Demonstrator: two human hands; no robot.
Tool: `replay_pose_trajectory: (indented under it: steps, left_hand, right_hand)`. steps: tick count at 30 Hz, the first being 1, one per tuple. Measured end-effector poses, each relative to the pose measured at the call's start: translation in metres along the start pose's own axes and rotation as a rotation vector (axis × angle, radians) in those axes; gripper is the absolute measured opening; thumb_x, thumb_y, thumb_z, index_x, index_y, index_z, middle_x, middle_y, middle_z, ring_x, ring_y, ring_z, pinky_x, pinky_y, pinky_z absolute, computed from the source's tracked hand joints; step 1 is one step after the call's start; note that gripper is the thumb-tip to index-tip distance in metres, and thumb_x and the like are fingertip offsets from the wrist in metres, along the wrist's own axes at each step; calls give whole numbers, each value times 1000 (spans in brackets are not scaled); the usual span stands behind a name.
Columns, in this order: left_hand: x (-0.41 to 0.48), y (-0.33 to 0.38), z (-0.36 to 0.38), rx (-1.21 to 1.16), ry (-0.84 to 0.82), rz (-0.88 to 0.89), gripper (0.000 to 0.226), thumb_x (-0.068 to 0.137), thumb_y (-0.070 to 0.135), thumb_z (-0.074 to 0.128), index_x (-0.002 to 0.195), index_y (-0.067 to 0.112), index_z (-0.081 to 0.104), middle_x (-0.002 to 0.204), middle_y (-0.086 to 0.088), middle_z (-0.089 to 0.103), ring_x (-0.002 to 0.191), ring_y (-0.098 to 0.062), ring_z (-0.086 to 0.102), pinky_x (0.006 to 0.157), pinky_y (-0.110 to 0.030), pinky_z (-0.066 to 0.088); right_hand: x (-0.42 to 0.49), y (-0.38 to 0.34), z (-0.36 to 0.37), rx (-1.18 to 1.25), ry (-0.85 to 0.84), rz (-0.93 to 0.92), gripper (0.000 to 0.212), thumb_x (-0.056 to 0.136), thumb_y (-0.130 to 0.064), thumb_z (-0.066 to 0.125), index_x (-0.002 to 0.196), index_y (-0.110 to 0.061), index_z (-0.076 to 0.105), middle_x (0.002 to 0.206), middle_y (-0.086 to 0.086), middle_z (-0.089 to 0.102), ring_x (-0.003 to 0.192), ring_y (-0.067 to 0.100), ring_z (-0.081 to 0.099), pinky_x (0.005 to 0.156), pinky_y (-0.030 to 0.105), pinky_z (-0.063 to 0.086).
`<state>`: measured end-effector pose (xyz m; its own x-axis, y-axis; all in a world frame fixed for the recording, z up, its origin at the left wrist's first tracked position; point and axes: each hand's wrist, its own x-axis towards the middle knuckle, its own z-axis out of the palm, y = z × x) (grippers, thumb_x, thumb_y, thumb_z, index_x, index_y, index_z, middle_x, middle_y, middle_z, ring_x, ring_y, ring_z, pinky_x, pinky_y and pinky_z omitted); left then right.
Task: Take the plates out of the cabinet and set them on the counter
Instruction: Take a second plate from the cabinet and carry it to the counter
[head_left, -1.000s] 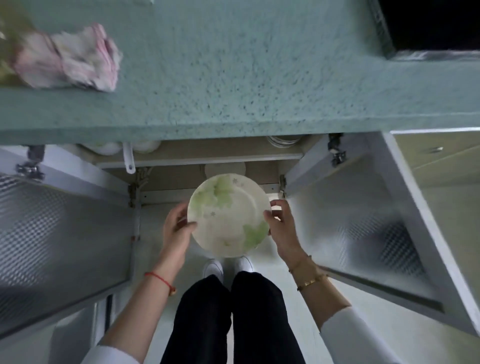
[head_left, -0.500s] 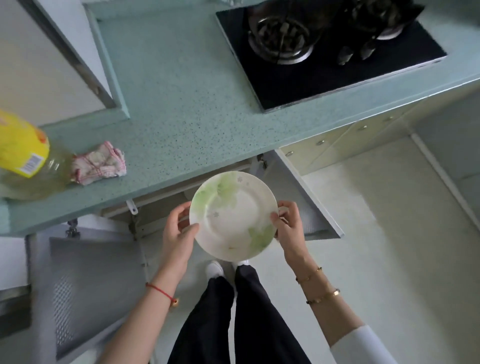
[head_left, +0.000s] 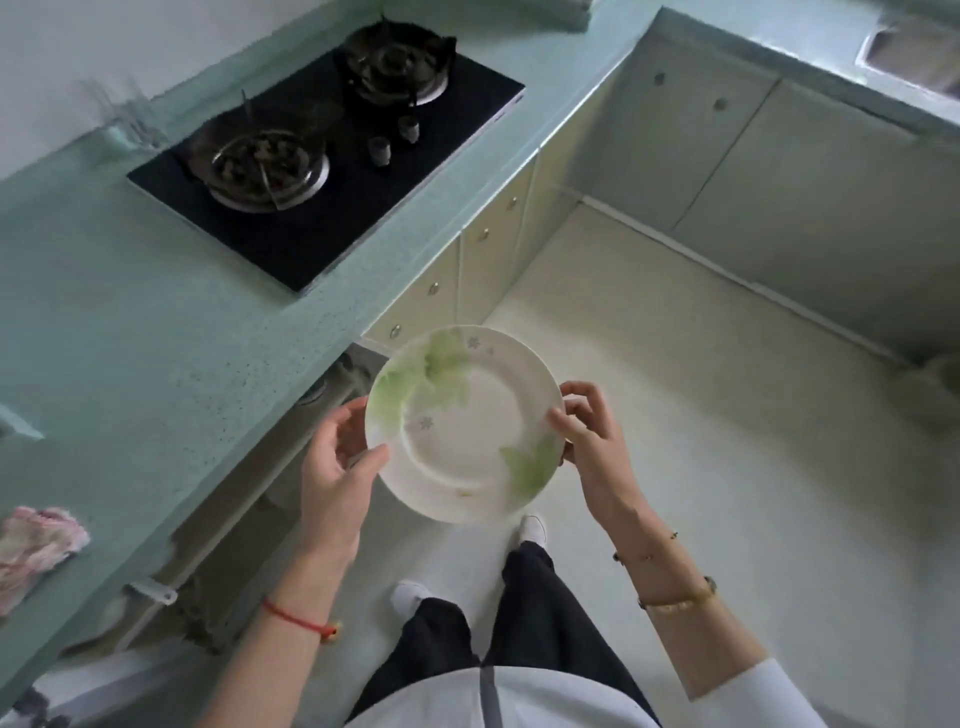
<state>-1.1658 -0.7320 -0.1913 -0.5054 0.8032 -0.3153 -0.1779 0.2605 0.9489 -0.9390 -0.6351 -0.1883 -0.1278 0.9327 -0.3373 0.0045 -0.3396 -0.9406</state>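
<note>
A round white plate with green leaf prints (head_left: 462, 423) is held level in mid-air over the floor, just off the counter's front edge. My left hand (head_left: 337, 467) grips its left rim, thumb on top. My right hand (head_left: 592, 431) pinches the right rim with its fingertips. The speckled green counter (head_left: 119, 353) runs along the left. Below it the open cabinet (head_left: 249, 525) shows only as a blurred, shadowed gap, and its contents are hidden.
A black two-burner gas hob (head_left: 322, 156) is set into the counter at the back. A crumpled pink cloth (head_left: 36, 545) lies at the counter's left edge. Closed pale cabinet doors (head_left: 493, 249) line the corner. My legs and white shoes stand on the light floor (head_left: 727, 467).
I have risen from crouching at the cabinet and turned right. The plate, still in both hands, has come up to counter height; the view has swung to show the hob and corner.
</note>
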Motion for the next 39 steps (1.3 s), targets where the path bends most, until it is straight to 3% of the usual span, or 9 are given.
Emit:
replay_pose_trajectory:
  steps: [4,8,11,13,15,18,22,34,39]
  left_hand:
    - [4,17,52,14,-117,10,47,85,-9,64,116,28,62,113,1,70,108,-12,66,89,-27,54]
    - [13,25,115,40,-202,14,49,83,-8,66,112,31,65,107,4,73,105,-13,68,75,-21,57]
    - [21,31,169,44,-252,15,49,83,-6,67,111,34,66,105,7,74,107,-16,68,76,-28,59]
    - [23,36,207,43,-283,13,48,84,-5,67,113,34,66,104,9,75,105,-14,70,74,-21,58]
    - [26,41,242,30,-320,6,48,85,-4,67,118,30,65,107,6,76,105,-14,71,77,-20,58]
    - [30,50,294,11,-359,8,48,86,-5,66,123,26,64,112,3,74,107,-17,71,87,-31,57]
    - [41,61,354,-7,-386,19,50,86,-10,63,124,22,64,113,0,73,110,-21,69,86,-31,54]
    - [139,87,496,57,-517,55,51,86,-12,62,122,23,67,117,0,73,117,-28,66,99,-44,52]
    - [209,114,564,97,-575,88,50,86,-8,62,124,24,66,116,3,73,112,-21,68,95,-39,53]
  right_hand:
    - [-5,-13,-49,68,128,-12,18,93,-1,56,111,-4,54,81,1,53,65,17,49,52,26,35]
    - [3,-28,-104,105,241,-7,16,93,-5,56,109,-9,55,87,3,55,64,15,51,50,25,36]
    - [14,-43,-151,113,283,-31,14,93,-5,56,106,-10,55,86,2,55,61,11,52,49,23,37]
    - [24,-55,-183,109,305,-50,15,93,-5,55,108,-8,54,87,4,54,62,13,51,50,23,36]
    - [34,-67,-215,114,327,-69,15,93,-3,54,108,-7,53,86,4,53,62,14,49,49,24,36]
    - [52,-83,-257,121,353,-96,16,93,-1,54,108,-7,52,85,4,52,62,14,48,48,24,36]
    - [77,-100,-303,137,386,-117,15,93,-2,54,106,-10,53,85,5,51,61,13,48,47,22,37]
    - [186,-129,-383,188,505,-130,14,95,-3,53,108,-7,51,87,7,52,63,11,51,48,24,40]
    - [266,-158,-409,210,550,-146,13,94,-2,54,105,-9,52,88,7,54,62,11,52,47,24,39]
